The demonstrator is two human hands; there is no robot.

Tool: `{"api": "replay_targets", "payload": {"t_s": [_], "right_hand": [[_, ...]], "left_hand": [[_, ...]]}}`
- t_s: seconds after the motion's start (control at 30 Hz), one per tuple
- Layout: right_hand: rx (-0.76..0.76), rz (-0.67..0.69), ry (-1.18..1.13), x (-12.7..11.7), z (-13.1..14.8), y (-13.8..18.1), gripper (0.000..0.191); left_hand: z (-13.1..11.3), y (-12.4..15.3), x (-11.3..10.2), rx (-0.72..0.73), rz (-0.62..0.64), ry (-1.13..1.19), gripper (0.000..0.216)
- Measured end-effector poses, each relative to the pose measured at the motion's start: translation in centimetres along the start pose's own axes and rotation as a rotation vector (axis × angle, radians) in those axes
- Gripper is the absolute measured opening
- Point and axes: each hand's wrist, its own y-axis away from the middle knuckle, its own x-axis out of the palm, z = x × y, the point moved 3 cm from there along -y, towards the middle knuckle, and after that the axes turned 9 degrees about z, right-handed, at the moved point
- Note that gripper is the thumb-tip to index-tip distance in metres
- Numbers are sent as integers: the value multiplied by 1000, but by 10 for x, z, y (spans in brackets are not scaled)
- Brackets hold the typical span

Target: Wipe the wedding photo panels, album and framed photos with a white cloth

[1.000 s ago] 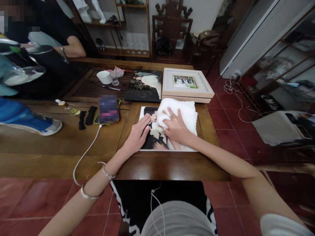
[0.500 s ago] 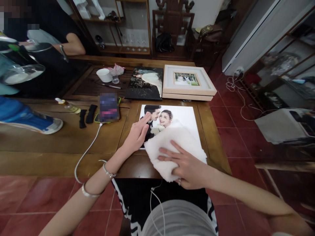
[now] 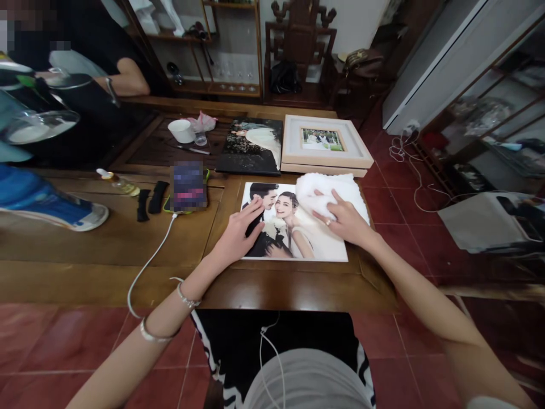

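Observation:
A large wedding photo panel point(image 3: 293, 244) lies flat near the table's front edge, showing a couple in dark and white clothes. My left hand point(image 3: 242, 227) rests on its left side with fingers stretched out, holding nothing. A fluffy white cloth point(image 3: 315, 190) covers the panel's upper right corner and spills past its right edge. My right hand point(image 3: 343, 218) presses on this cloth and grips it, fingers partly bent into the pile. The cloth hides part of the photo beneath.
Behind the panel lie a dark photo panel point(image 3: 251, 147) and a pale framed picture point(image 3: 293, 136). To the left are a phone point(image 3: 187, 187) on a white cable, a dropper bottle point(image 3: 119, 183), black strips point(image 3: 158, 196) and a white cup point(image 3: 181, 131). A person point(image 3: 128, 76) sits across the table.
My right hand has moved the white cloth from the panel's lower right, away from me, to its upper right corner. The lower part of the photo is uncovered. My left hand stays nearly still.

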Motion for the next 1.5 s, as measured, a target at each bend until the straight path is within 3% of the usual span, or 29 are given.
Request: {"api": "replay_targets", "payload": {"t_s": [0.13, 0.23, 0.33, 0.57, 0.7, 0.87, 1.07, 1.17, 1.5], "right_hand": [[30, 6, -15, -4, -6, -39, 42], [4, -12, 11, 1, -2, -39, 40], [-79, -1, 72, 12, 17, -14, 30], [-224, 184, 81, 39, 85, 68, 17], [-307, 238, 63, 42, 97, 81, 16], [-282, 199, 102, 32, 69, 41, 19], [-80, 106, 134, 9, 19, -36, 23], [-21, 65, 143, 9, 16, -44, 24], [-217, 312, 143, 45, 104, 61, 12]], "left_hand": [[1, 0, 0, 4, -3, 10, 43], [1, 1, 1, -5, -3, 23, 43], [0, 1, 0, -9, -16, 26, 42], [0, 0, 0, -19, -36, 30, 42], [0, 0, 0, 0, -37, 19, 41], [-1, 0, 0, 16, -28, 10, 40], [0, 0, -1, 9, -17, 12, 42], [0, -1, -1, 7, -13, 21, 41], [-2, 0, 0, 0, -46, 27, 41]]}}
